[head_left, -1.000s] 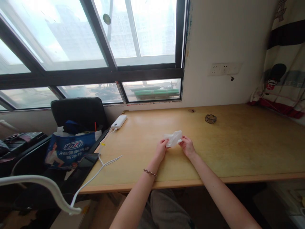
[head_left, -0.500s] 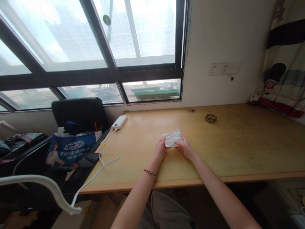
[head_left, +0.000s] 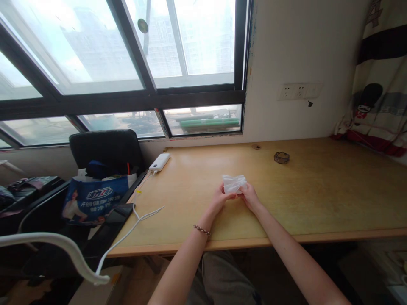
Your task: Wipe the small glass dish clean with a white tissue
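Note:
A crumpled white tissue is held between my two hands, above the wooden table. My left hand grips its left and lower edge, the thumb lying across the bottom. On the other side, my right hand pinches the lower right part of it. Both hands are closed, with the thumbs close together at the tissue's bottom edge. The fingers behind the tissue are hidden.
A white power bank with a white cable lies at the table's left edge. Toward the back right sits a dark bracelet-like ring. A blue bag stands on the black chair at the left.
My hands have come closer together, mostly by my left hand moving right. The tissue is now narrower and more bunched, and slightly further right.

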`<state>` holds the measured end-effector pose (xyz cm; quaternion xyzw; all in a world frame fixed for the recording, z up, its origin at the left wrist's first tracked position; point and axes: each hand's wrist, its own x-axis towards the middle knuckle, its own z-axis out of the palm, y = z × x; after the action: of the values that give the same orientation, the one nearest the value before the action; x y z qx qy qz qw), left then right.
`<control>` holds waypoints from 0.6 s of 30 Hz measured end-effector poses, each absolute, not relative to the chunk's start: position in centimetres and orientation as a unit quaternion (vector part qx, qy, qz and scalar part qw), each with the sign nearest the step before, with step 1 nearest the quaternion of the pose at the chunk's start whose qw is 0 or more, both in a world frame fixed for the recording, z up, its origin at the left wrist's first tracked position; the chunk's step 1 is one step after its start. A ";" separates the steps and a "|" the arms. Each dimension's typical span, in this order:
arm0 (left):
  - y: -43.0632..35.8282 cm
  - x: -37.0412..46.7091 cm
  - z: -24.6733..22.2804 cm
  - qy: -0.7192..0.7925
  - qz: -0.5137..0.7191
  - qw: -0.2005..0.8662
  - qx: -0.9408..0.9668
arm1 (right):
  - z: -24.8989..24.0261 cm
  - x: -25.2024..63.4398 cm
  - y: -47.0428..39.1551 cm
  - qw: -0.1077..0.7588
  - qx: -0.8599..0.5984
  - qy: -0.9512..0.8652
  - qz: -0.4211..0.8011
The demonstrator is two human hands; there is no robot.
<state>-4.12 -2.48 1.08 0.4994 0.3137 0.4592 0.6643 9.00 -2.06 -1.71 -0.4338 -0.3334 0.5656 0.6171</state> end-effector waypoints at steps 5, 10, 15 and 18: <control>-2.9 -4.5 0.8 0.294 0.384 0.718 0.500 | -2.6 9.5 -1.4 0.655 -0.446 -0.323 0.518; -3.4 -4.7 1.1 0.262 0.346 0.757 0.488 | -2.8 10.2 -1.2 0.661 -0.477 -0.320 0.483; -3.0 -4.7 1.1 0.288 0.381 0.744 0.467 | -3.2 10.5 -1.0 0.681 -0.498 -0.294 0.449; -2.8 -4.6 0.8 0.300 0.398 0.737 0.456 | -3.5 10.6 -0.8 0.701 -0.495 -0.270 0.437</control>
<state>-4.58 -2.80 0.78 0.4559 0.3005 0.3983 0.7370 10.61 -0.76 -3.51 -0.4946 -0.2697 0.4375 0.7009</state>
